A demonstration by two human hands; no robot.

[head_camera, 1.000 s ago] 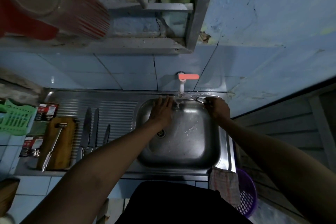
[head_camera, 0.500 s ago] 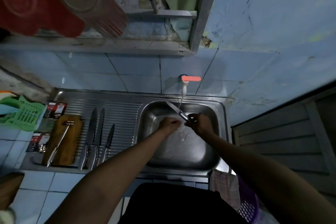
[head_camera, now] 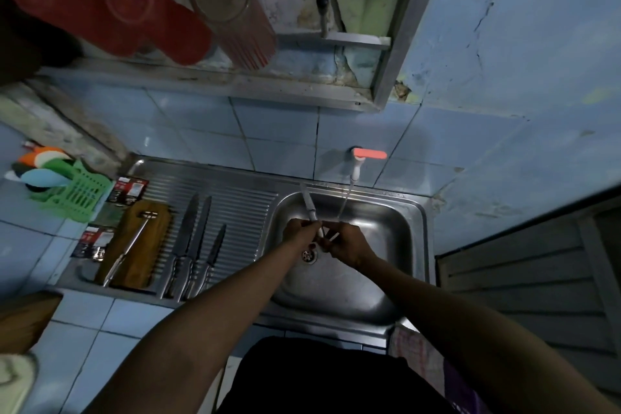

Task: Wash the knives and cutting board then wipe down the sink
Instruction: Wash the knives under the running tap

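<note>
Over the steel sink basin [head_camera: 379,282] both hands meet on a small knife [head_camera: 307,200]. Its blade points up and away toward the back rim. My left hand [head_camera: 299,232] curls round the knife near the base of the blade. My right hand [head_camera: 346,245] grips the handle end. A thin stream of water falls from the tap [head_camera: 358,161] onto my right hand. Three more knives [head_camera: 195,245] lie side by side on the ribbed drainboard [head_camera: 242,208]. Left of them lies the wooden cutting board [head_camera: 141,245] with a metal tool [head_camera: 129,245] on it.
A green plastic basket [head_camera: 79,195] with coloured utensils stands at the far left. Small packets [head_camera: 129,190] lie beside the board. A checked cloth [head_camera: 415,353] hangs at the sink's front right corner. Red cups and a glass [head_camera: 232,10] sit on the shelf above.
Both hands drew back from under the tap toward the middle of the basin. The knife swung so its blade now points up and away, and my left hand closed round it.
</note>
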